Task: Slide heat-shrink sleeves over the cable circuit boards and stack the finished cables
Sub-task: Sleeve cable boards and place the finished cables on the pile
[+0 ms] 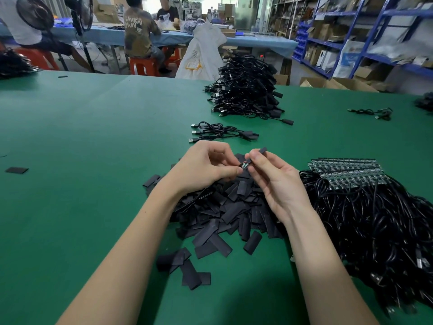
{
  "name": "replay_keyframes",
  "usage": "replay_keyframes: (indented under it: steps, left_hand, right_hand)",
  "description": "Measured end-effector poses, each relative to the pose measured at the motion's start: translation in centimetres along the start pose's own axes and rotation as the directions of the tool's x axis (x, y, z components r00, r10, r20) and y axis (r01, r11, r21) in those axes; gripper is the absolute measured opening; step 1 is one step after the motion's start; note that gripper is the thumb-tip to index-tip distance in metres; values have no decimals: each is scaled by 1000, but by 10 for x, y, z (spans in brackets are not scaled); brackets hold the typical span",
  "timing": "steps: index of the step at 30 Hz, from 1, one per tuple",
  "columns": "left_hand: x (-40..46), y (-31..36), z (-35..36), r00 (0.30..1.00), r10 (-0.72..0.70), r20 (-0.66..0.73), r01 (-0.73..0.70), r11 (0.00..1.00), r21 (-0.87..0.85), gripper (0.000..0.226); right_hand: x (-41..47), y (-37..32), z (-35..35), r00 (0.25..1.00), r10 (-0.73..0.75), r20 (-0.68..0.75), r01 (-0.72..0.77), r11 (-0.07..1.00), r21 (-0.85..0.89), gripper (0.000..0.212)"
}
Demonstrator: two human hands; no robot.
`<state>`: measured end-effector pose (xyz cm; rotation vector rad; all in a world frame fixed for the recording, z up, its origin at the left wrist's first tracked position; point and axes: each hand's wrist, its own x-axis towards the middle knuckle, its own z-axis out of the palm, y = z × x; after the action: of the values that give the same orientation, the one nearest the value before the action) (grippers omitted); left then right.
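I have the sleeve [256,155] pinched in my right hand [274,181], partly over the circuit board [244,164] that my left hand [203,165] pinches, both raised above the loose sleeve heap [225,212]. Beyond them lie 3 finished cables [222,133], with a tall finished stack [248,90] behind. Unsleeved cables [365,207] at right suggest much remains.
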<state>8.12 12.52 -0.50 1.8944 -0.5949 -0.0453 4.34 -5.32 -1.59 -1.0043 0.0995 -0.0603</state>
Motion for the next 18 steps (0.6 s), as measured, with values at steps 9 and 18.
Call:
replay_keyframes:
  steps: [9,18]
  left_hand:
    - [0,0,3,995,84,-52,-78,993,93,8]
    - [0,6,13,979,141,-148,-139,990,24,11]
  right_hand:
    - [2,3,0,1000,-2,15,2,1000,-16,22]
    - [3,-1,0,1000,25,-14,-24,995,100,14]
